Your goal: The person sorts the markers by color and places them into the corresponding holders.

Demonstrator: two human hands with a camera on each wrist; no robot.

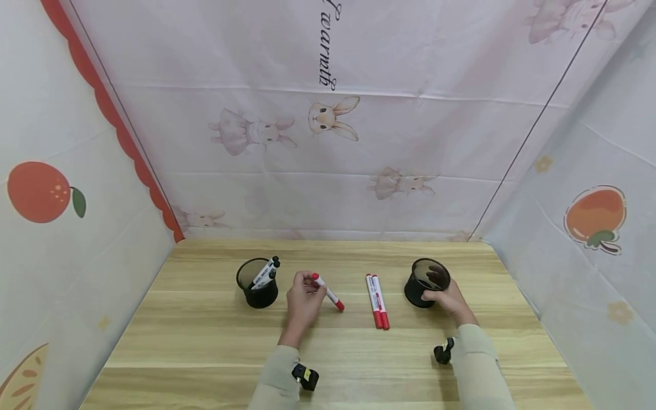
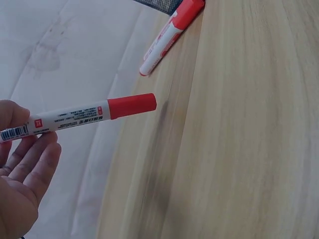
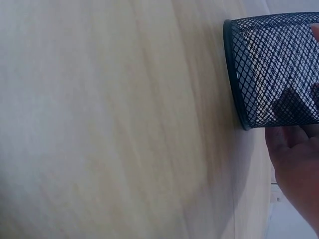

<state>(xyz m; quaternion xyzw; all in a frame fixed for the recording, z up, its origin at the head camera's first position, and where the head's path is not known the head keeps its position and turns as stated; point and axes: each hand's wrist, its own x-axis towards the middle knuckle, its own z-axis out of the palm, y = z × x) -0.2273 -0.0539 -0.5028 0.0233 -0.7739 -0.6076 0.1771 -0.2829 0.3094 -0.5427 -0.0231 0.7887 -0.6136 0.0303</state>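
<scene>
My left hand (image 1: 303,307) pinches a white marker with red ends (image 1: 332,296) between thumb and fingers, its red cap pointing away from the palm in the left wrist view. On the right, my right hand (image 1: 453,300) grips a black mesh pen cup (image 1: 416,292), thumb at the front and fingers behind it. Nothing shows inside that cup. Two more red-capped markers (image 1: 377,302) lie side by side between the hands. Left of my left hand stands another mesh pen cup (image 1: 261,297) holding black-capped markers (image 1: 264,274).
All of it is on a light wood-grain table (image 1: 348,370). A pale cloth with printed rabbits (image 1: 328,210) hangs behind the far edge, and printed cloths flank both sides. Small black cameras (image 1: 306,377) are strapped to the wrists.
</scene>
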